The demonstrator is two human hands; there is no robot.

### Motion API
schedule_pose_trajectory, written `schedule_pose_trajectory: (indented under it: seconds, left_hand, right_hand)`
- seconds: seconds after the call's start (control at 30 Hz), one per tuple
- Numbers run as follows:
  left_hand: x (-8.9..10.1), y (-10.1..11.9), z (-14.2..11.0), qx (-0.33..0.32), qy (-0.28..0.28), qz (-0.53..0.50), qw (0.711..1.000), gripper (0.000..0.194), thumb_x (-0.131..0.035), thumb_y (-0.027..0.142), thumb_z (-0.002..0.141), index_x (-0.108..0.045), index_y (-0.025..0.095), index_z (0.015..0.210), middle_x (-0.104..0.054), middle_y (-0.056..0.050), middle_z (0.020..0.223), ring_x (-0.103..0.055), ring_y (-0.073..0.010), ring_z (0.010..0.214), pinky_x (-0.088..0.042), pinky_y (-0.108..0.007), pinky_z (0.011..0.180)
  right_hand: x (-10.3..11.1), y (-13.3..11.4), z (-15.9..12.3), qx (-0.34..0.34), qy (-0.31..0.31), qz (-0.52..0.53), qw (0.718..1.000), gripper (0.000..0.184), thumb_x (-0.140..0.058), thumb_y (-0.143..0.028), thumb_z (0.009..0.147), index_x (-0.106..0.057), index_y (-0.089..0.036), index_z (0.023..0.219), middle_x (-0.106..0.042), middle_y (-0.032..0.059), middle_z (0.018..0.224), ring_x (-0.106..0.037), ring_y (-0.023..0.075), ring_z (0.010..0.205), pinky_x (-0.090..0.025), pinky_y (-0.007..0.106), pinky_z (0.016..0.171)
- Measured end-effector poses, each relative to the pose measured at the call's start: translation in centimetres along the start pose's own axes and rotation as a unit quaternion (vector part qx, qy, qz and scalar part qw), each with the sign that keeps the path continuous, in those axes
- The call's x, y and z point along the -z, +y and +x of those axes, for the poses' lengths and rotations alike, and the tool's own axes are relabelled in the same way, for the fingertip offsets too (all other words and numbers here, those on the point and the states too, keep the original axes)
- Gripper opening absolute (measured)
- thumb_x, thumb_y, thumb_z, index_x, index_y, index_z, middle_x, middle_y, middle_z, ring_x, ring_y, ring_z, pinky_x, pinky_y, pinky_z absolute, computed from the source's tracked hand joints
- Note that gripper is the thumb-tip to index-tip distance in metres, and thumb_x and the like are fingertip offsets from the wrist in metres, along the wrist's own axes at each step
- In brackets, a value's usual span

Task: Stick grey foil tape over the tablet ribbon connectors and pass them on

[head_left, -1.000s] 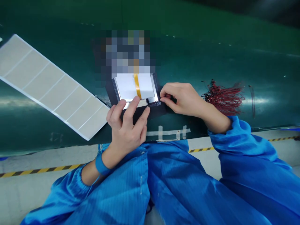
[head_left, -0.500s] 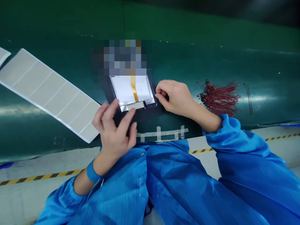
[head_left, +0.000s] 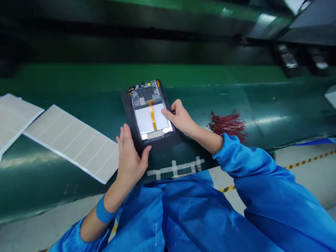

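An opened tablet (head_left: 145, 131) lies on a black pad (head_left: 128, 112), its circuit board (head_left: 145, 93) at the far end. A white battery (head_left: 143, 117) fills its near part, crossed by an orange ribbon cable (head_left: 152, 117). My right hand (head_left: 181, 117) grips the tablet's right side, thumb over the battery's edge and the other fingers bent at the outside. My left hand (head_left: 131, 157) is open by the pad's near left corner, fingers straight and thumb spread. Whether it touches the pad I cannot tell.
Sheets of pale rectangular labels (head_left: 76, 140) lie at the left. A bundle of red and black wires (head_left: 229, 126) rests to the right, with a few loose wires (head_left: 257, 126) beyond. Tape strips (head_left: 174, 169) mark the table's front edge. Blurred dark devices (head_left: 288, 59) stand far right.
The view has tilted up. My right hand's pinch beside the tablet has become a grip on its right side. My left hand has moved off the tablet's near edge, fingers straightened.
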State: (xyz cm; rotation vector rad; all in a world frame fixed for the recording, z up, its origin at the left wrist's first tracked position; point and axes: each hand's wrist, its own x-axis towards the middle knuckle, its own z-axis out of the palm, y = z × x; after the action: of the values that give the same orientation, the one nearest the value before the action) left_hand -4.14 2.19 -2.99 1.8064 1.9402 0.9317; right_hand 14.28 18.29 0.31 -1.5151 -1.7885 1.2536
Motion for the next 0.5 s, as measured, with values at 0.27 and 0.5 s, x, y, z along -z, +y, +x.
schedule_pose_trajectory:
  seconds: [0.27, 0.5]
  left_hand:
    - [6.4, -2.2, -0.7, -0.011, -0.007, 0.174, 0.985, 0.089, -0.067, 0.046, 0.096, -0.022, 0.037, 0.172, -0.017, -0.016, 0.179, -0.014, -0.0598, 0.161, -0.020, -0.091, 0.118]
    - [12.0, -12.3, -3.0, -0.035, -0.063, 0.179, 0.981, 0.077, -0.055, 0.057, 0.090, -0.028, 0.062, 0.162, -0.028, 0.013, 0.175, -0.040, -0.0534, 0.153, -0.039, -0.078, 0.119]
  right_hand:
    - [7.7, -0.7, 9.8, -0.120, 0.164, 0.168, 0.965, 0.036, -0.070, -0.021, 0.091, -0.036, -0.028, 0.100, -0.053, -0.0066, 0.074, -0.051, 0.0131, 0.064, -0.044, 0.024, 0.056]
    - [17.3, -0.2, 18.7, -0.089, 0.255, 0.036, 0.962, 0.028, -0.069, -0.007, 0.085, -0.049, -0.019, 0.099, -0.057, 0.0081, 0.112, -0.054, 0.0180, 0.104, -0.053, 0.036, 0.089]
